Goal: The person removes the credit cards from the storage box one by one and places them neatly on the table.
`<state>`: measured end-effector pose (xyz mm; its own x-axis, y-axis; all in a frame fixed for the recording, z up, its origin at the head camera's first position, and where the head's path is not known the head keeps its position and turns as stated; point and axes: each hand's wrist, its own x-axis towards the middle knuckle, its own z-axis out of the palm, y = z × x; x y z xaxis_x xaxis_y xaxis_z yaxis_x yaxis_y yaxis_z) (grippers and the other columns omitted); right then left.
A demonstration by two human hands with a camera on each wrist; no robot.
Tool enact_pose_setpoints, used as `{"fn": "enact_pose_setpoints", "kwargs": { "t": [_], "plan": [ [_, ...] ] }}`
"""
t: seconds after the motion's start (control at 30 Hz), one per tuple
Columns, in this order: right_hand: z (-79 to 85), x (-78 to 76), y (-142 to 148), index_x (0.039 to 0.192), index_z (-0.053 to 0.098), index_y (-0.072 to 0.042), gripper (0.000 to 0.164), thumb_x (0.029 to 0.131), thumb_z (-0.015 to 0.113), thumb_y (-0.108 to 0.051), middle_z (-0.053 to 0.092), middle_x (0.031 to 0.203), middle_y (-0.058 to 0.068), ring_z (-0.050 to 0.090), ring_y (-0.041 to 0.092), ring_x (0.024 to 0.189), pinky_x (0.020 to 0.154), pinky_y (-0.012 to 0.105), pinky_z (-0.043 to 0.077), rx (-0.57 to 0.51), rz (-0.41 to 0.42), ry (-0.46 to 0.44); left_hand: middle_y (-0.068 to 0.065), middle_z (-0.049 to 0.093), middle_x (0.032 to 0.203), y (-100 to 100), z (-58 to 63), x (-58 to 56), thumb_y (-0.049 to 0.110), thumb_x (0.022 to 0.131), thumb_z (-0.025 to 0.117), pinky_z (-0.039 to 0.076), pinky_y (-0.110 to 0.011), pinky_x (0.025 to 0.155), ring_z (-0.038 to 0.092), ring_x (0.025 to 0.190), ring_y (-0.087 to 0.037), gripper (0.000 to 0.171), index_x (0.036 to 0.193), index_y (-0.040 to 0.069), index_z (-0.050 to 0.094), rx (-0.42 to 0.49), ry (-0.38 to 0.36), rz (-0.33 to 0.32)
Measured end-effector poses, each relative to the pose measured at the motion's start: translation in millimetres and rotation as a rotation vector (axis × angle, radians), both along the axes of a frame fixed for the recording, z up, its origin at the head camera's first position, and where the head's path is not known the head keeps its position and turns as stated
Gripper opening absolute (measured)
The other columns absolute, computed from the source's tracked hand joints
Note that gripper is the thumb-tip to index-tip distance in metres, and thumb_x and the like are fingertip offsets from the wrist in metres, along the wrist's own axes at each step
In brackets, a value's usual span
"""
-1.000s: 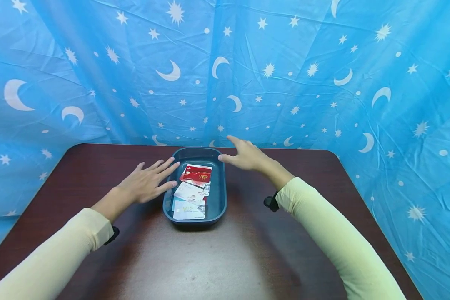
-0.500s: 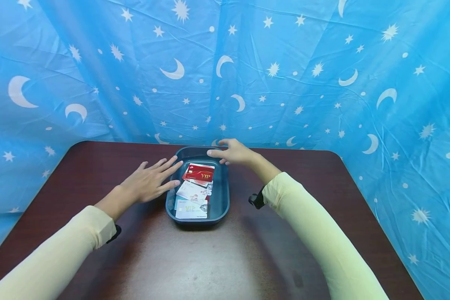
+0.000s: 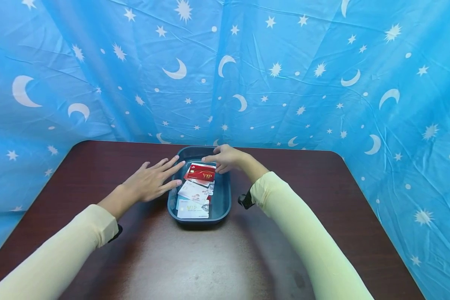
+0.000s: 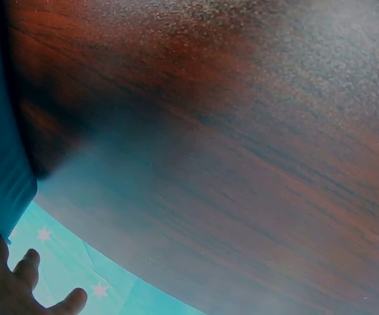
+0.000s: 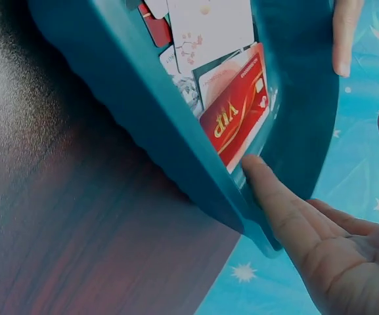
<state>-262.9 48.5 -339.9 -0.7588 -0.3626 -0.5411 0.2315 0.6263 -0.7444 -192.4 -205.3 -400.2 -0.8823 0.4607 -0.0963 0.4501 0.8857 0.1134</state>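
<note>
Dark reddish-brown, wood-grained table [image 3: 195,262], a dark blue tray [image 3: 222,198] on it.

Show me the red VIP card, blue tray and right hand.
Red VIP card [image 5: 240,110]: right wrist view, its printed face.
Blue tray [image 3: 222,196]: head view, bare floor.
Right hand [image 3: 229,158]: head view, middle of the hand.

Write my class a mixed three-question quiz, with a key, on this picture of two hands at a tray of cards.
1. True or false: the bare left hand holds a card.
2. In the head view, which card lies nearest the person inside the dark blue, rounded rectangular tray?
A) red card
B) white card with gold VIP lettering
C) white card with pinkish print
3. Fill in: the blue hanging cloth behind the dark brown wood-grain table shows white moons, dots and ____.

Key: 1 false; 2 B; 3 stars.
</note>
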Motion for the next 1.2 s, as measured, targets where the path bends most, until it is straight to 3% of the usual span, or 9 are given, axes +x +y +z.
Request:
{"fn": "enact_pose_setpoints", "kwargs": {
  "t": [0.5, 0.77, 0.93, 1.2],
  "plan": [
    [-15.7, -3.7, -12, 0.154, 0.022, 0.004, 0.083, 0.096, 0.067, -0.033, 0.048, 0.139, 0.031, 0.057, 0.042, 0.123, 0.097, 0.044, 0.051, 0.065, -0.018, -0.058, -0.015, 0.020, 0.164, 1, -0.7, 1.6, 0.053, 0.101, 0.045, 0.022, -0.074, 0.107, 0.028, 0.145, -0.044, 0.071, 0.160, 0.019, 0.023, -0.002, 0.000, 0.001],
    [-19.2, -4.4, -18, 0.153, 0.023, 0.005, 0.079, 0.097, 0.066, -0.030, 0.041, 0.148, 0.028, 0.052, 0.043, 0.127, 0.101, 0.046, 0.048, 0.068, -0.057, -0.068, -0.015, 0.021, 0.164, 1, 1.5, -0.5, 0.053, 0.101, 0.046, 0.022, -0.074, 0.107, 0.029, 0.145, -0.044, 0.071, 0.159, 0.019, 0.025, -0.004, 0.005, -0.008],
    [-19.3, -2.4, -22, 0.154, 0.022, 0.003, 0.079, 0.096, 0.066, -0.030, 0.039, 0.150, 0.024, 0.054, 0.042, 0.126, 0.102, 0.047, 0.047, 0.068, -0.083, -0.054, -0.015, 0.021, 0.164, 1, 2.6, -1.0, 0.053, 0.101, 0.046, 0.023, -0.073, 0.107, 0.029, 0.145, -0.043, 0.071, 0.159, 0.019, 0.025, -0.003, 0.004, -0.011],
    [-24.5, -2.7, -27, 0.151, 0.031, 0.003, 0.074, 0.097, 0.065, -0.033, 0.049, 0.140, 0.026, 0.061, 0.038, 0.118, 0.099, 0.046, 0.050, 0.094, -0.032, 0.011, -0.015, 0.023, 0.163, 0, 3.6, 1.7, 0.052, 0.101, 0.046, 0.024, -0.073, 0.107, 0.030, 0.144, -0.043, 0.070, 0.159, 0.018, 0.027, 0.005, 0.014, -0.012]
  ]
}}
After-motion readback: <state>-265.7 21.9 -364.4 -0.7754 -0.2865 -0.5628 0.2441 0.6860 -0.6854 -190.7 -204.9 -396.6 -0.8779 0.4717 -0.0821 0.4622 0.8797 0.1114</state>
